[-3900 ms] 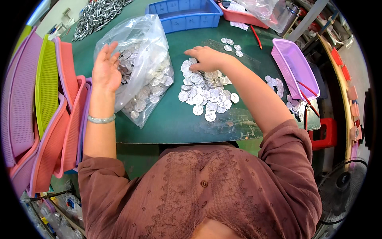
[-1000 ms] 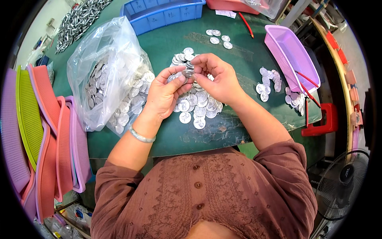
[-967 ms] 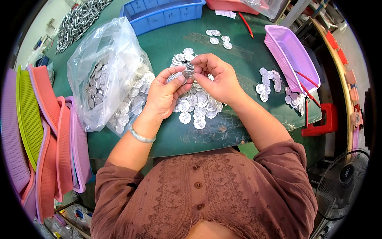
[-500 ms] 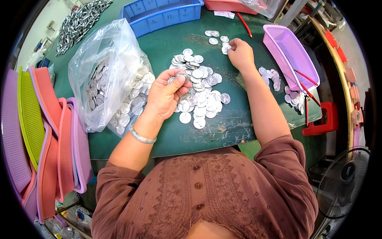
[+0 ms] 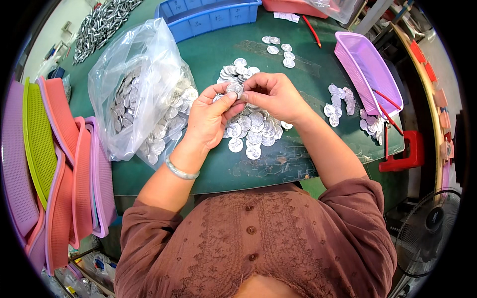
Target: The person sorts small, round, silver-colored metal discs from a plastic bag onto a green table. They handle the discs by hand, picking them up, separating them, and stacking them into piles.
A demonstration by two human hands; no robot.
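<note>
A round silver medallion (image 5: pixel 235 89) is pinched between the thumb and fingers of my left hand (image 5: pixel 211 116), face up above the table. Part of another disc seems to show at the same fingers. My right hand (image 5: pixel 279 97) meets it from the right, thumb and forefinger closed at the medallion's edge. Below both hands lies a loose pile of similar medallions (image 5: pixel 254 136), partly covered by my fingers. Farther off, several medallions (image 5: pixel 288 63) lie in a small group. To the left stands a clear plastic bag (image 5: pixel 117 79) full of medallions.
Medallions lie in clusters (image 5: pixel 337 99) at right, beside a purple basket (image 5: pixel 345 74) with red pens. A blue bin (image 5: pixel 213 25) and a red pen (image 5: pixel 312 31) are at the back. Metal parts (image 5: pixel 102 30) heap far left; nested baskets (image 5: pixel 59 129) stand left. A fan (image 5: pixel 430 228) is lower right.
My right hand has left the far small group of medallions and come back toward me, to the medallion in my left hand. The group it touched now lies uncovered.
</note>
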